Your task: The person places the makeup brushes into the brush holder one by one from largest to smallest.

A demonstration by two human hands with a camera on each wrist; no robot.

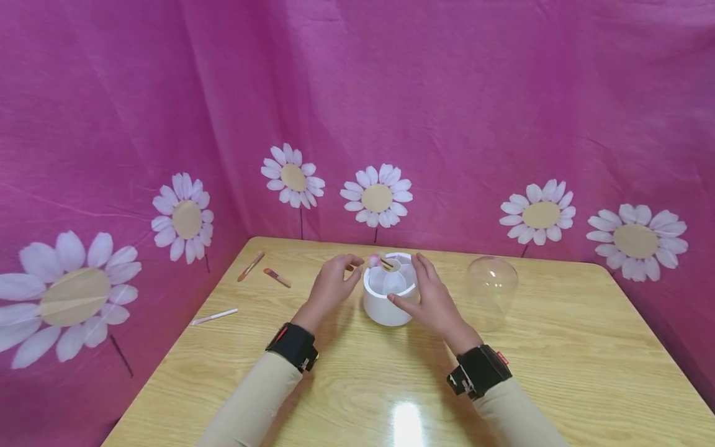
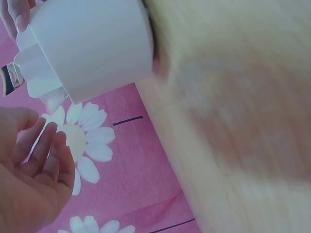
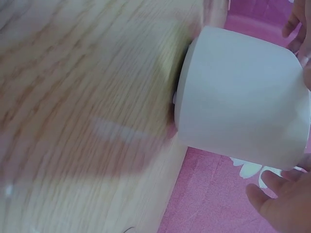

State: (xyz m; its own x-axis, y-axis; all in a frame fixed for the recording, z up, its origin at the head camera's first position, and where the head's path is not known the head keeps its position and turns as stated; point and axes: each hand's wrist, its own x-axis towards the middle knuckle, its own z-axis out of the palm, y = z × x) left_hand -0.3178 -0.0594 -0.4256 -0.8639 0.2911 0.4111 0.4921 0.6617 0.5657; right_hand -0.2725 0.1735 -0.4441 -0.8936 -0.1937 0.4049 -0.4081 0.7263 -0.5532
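A white round organizer (image 1: 387, 310) with curved compartments stands on the table. My right hand (image 1: 436, 304) grips it from the right, thumb at the front of the rim and fingers along the far right side. My left hand (image 1: 329, 282) hovers just left of the rim, its fingers loosely bent with nothing between them in the left wrist view. A slim piece with a black and gold end (image 2: 10, 79) sticks up out of the organizer. Beside it, a pinkish, brush-like tip (image 1: 375, 261) shows at the rim, close to my left fingertips.
On the left of the wooden table (image 1: 346, 385) lie a thin brown brush (image 1: 251, 266), a short brush with a reddish tip (image 1: 277, 277) and a white brush (image 1: 215, 317). A clear dome cover (image 1: 493, 292) stands right of the organizer. Pink flowered cloth (image 1: 447, 124) hangs behind.
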